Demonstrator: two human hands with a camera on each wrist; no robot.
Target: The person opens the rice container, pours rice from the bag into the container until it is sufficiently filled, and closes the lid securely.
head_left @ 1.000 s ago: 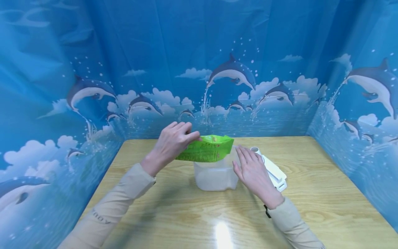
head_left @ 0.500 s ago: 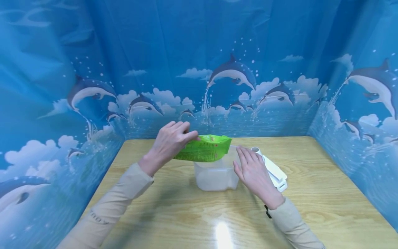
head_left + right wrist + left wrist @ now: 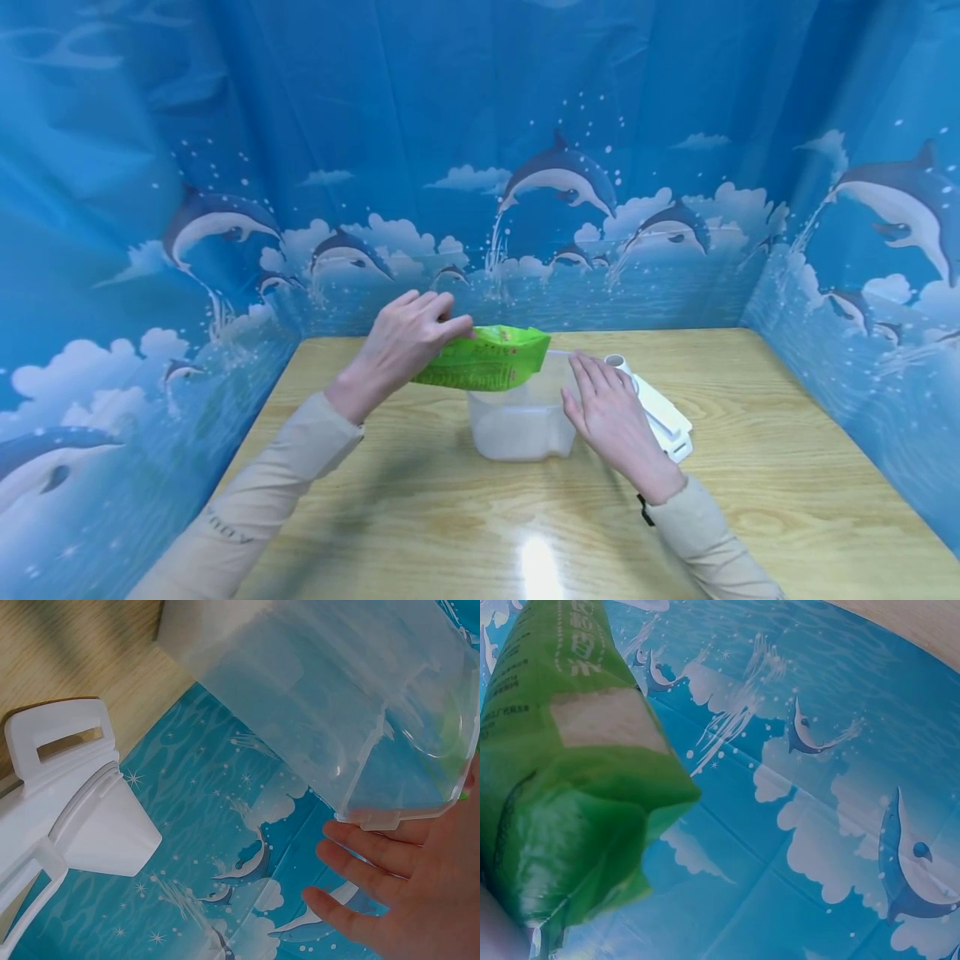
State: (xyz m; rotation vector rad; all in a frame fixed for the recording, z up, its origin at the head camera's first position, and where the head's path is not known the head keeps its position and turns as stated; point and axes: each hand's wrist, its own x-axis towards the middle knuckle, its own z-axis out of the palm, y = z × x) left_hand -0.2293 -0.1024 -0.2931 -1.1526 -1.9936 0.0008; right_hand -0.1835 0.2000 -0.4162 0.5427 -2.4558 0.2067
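Observation:
My left hand [image 3: 405,342] grips the end of a green plastic bag [image 3: 498,358], its fingers curled over it. The bag lies nearly level, its right end over a translucent plastic container [image 3: 521,429] with whitish contents low inside. In the left wrist view the bag [image 3: 592,772] shows printed characters and a clear window with pale contents; only a blurred bit of hand shows. My right hand [image 3: 611,417] lies with straight fingers at the container's right rim. Up close in the right wrist view, the fingers [image 3: 375,851] touch the container's rim [image 3: 367,780].
Just right of the container, behind my right hand, lies a white plastic lid [image 3: 660,412] with a spout and a handle. The wooden table [image 3: 450,517] is bounded at the back and sides by a blue dolphin-print curtain [image 3: 420,108].
My left hand has drawn slightly to the left with the green bag, so the bag's right end has shifted left over the container. My right hand and the container have stayed put.

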